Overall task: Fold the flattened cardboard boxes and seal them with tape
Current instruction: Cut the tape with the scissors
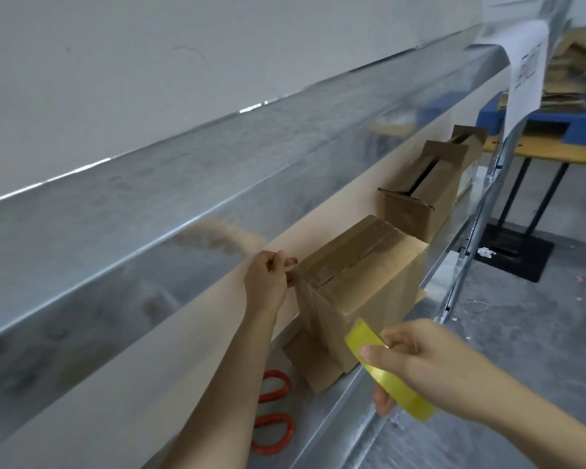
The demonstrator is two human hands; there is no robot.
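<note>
Right hand gripping yellow tape roll off the shelf's front lip; red-handled scissors lying nearby; left hand pinching tape at taped cardboard box, wall-side; second box unsealed beyond.

Scissors half hidden behind the left forearm, only the orange handles showing, blades unseen. Printing on the hanging paper sheet too blurred to read. Far cardboard stack cut off by the right edge.
</note>
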